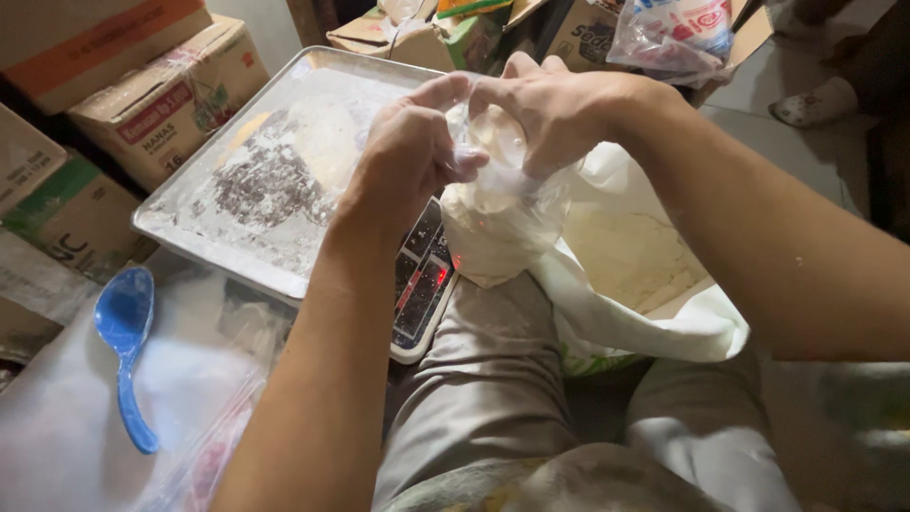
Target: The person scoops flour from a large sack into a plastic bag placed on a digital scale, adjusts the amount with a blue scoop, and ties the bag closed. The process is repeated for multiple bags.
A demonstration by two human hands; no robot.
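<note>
Both-handed: left hand (409,156), right hand (555,109) pinch clear flour-filled bag (498,213) neck.

A small clear bag (498,213) of pale flour hangs over the scale (424,284), whose dark panel shows a red glow; both hands pinch the bag's neck. Just right of it, a big white sack (654,313) lies open with more flour inside. Brown cartons (171,95) with red and green labels are stacked along the left. At the top stand more cartons (398,33) and a knotted clear bag (678,33) with red and blue print.
</note>
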